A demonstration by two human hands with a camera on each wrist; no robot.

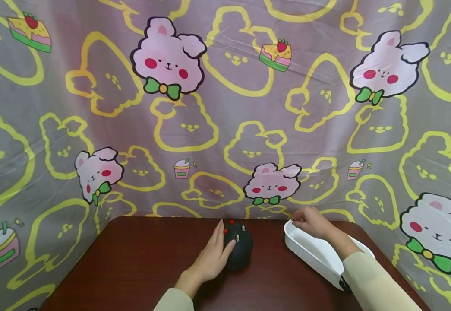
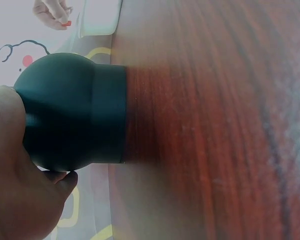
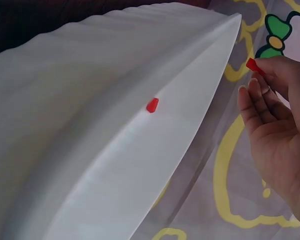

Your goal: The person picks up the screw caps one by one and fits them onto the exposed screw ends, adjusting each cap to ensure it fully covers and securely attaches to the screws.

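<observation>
My left hand (image 1: 211, 259) rests along the left side of a dark ball-shaped stand (image 1: 241, 255), its fingers straight and its thumb across the front. In the left wrist view, the stand shows a round body on a short cylindrical base against the table. Two small red pieces (image 1: 225, 232) and two silvery pieces (image 1: 238, 238) stick out near its top. My right hand (image 1: 311, 222) is over the far end of a long white tray (image 1: 313, 258). Between thumb and fingertip it pinches a small red piece (image 3: 255, 66). Another tapered red piece (image 3: 152, 105) lies inside the tray.
A dark reddish-brown wooden table (image 1: 132, 259) carries the stand and tray. Grey cloth (image 1: 225, 108) with rabbit drawings encloses the back and both sides. The tray lies slanted near the table's right edge, with a black patch (image 1: 343, 284) at its near end.
</observation>
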